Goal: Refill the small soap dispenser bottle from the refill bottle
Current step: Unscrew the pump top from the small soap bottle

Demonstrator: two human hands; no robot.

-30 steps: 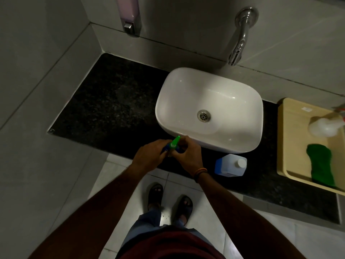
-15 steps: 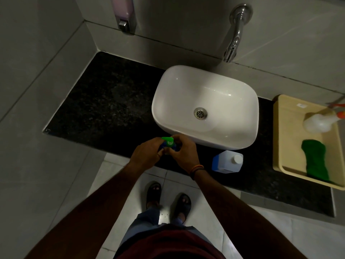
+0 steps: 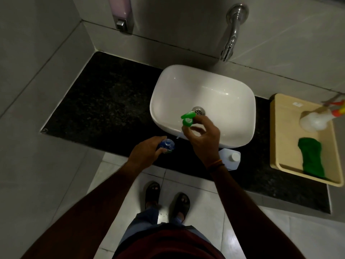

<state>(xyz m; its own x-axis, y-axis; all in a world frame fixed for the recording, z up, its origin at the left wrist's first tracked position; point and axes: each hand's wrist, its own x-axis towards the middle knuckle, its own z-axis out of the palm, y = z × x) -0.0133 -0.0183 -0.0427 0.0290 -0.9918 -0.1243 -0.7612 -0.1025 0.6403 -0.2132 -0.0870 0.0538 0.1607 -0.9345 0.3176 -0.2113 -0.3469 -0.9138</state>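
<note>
**Pump head off, small bottle held at the surface edge**

Above the front rim of the basin, the right hand (image 3: 202, 139) has its grip pinched on the green plastic pump head (image 3: 188, 119), thumb and fingertips closed around its collar, with the nozzle pointing left. A thin pale dip tube (image 3: 178, 136) hangs down from it past the palm. An orange thread band (image 3: 216, 163) circles the right wrist.

Lower and to the left, the left hand (image 3: 147, 153) has its grip wrapped around the small blue soap dispenser bottle (image 3: 167, 144), fingers clamped on its body; its top faces the camera and carries no pump. The bottle is held over the front edge of the dark speckled stone surface (image 3: 104, 101), well apart from the pump head.

Just beside the right wrist, partly hidden by it, the white plastic refill bottle with a white cap (image 3: 232, 158) stands on the surface, in front of the white ceramic basin (image 3: 224, 98). A chrome tap (image 3: 232, 34) juts from the tiled wall above the basin, and a pale wall-mounted soap dispenser (image 3: 121, 14) is fixed to the left of it.

At the far right of the surface sits a cream plastic tray (image 3: 280, 131), holding a green cloth (image 3: 311, 157) and a white spray bottle with an orange-red trigger (image 3: 315, 119) lying on its side.
</note>
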